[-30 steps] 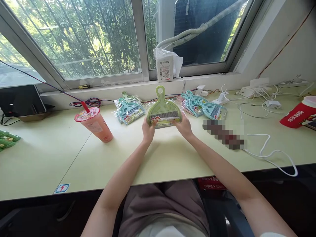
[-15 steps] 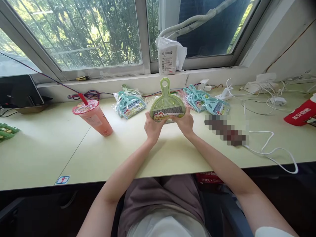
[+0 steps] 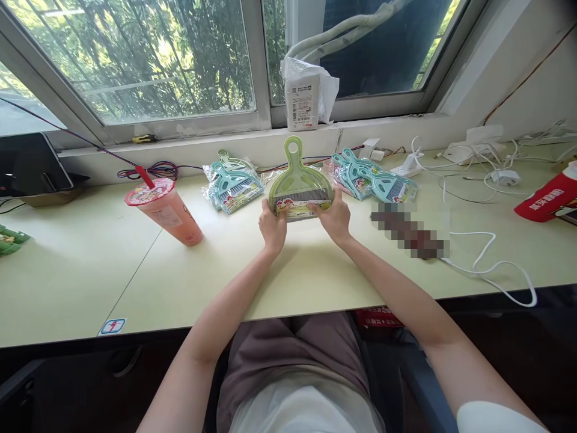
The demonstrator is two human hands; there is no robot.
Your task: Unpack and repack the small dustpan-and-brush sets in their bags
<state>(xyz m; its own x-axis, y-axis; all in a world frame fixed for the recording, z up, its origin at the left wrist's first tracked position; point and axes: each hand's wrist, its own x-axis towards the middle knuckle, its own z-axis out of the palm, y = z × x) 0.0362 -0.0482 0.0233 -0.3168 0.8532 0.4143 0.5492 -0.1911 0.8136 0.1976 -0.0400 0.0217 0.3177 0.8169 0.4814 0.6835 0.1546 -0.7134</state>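
Observation:
A green dustpan and brush set (image 3: 297, 177), wrapped in clear plastic with a printed label, stands nearly upright over the desk with its looped handle at the top. My left hand (image 3: 273, 227) grips its lower left corner, thumb across the front. On the lower right edge, my right hand (image 3: 334, 216) has hold of it in the same way. Behind to the left lie packaged blue and green dustpan sets (image 3: 235, 187). Several blue packaged sets (image 3: 374, 177) rest behind my right hand.
A pink drink cup (image 3: 166, 210) with a red straw stands to the left. Further left is a dark tablet (image 3: 31, 165). White cables (image 3: 496, 264), a pixelated object (image 3: 408, 231) and a red bottle-like item (image 3: 545, 195) lie on the right. A white box (image 3: 302, 103) sits on the sill.
The view has shifted slightly. My left thumb now lies further up across the label's left part. Both hands keep hold of the green set, which stays in nearly the same place.

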